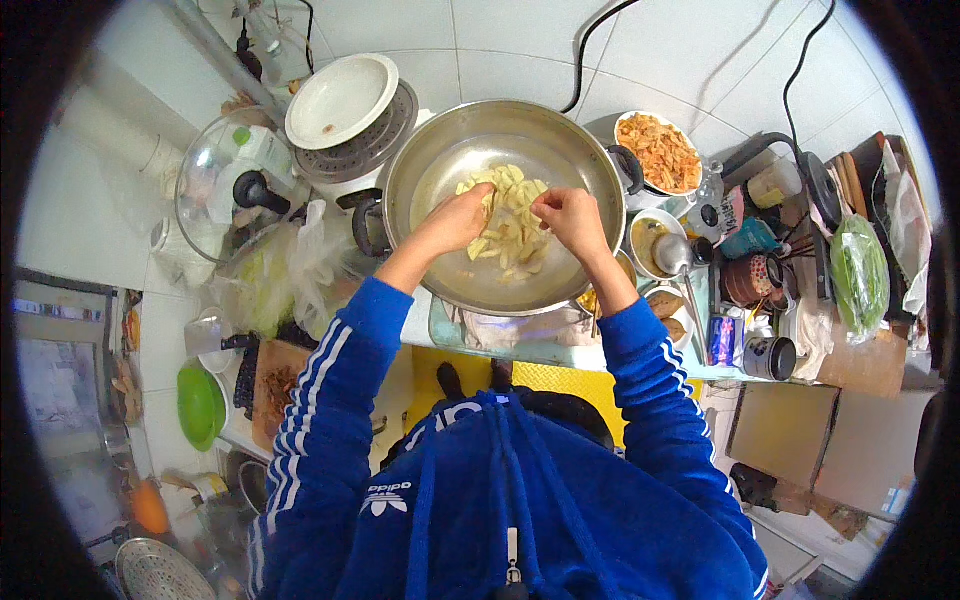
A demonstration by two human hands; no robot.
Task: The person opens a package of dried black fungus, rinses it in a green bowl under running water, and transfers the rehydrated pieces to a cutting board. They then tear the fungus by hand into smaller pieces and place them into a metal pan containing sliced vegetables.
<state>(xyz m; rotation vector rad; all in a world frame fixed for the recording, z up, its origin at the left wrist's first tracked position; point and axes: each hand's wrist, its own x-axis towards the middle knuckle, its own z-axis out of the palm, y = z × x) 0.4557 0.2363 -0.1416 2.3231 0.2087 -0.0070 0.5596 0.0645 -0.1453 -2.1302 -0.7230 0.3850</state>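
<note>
A wide stainless steel pan (555,283) with black side handles stands before me, pale yellowish slices (514,244) heaped in its middle. My left hand (466,217) is over the left part of the heap, its fingers curled and partly hidden; a thin dark-edged piece shows by its fingertips, but I cannot tell whether it is gripped. At the heap's right side is my right hand (568,214), thumb and fingertips pinched together; whatever may be between them is too small to make out.
A bowl of orange-brown pieces (658,154) stands behind right, with a ladle (673,253) over a smaller bowl nearer me. White plate (341,101), glass lid (225,187) and plastic bags (315,255) crowd the left. A wooden cutting board (274,375) lies at lower left.
</note>
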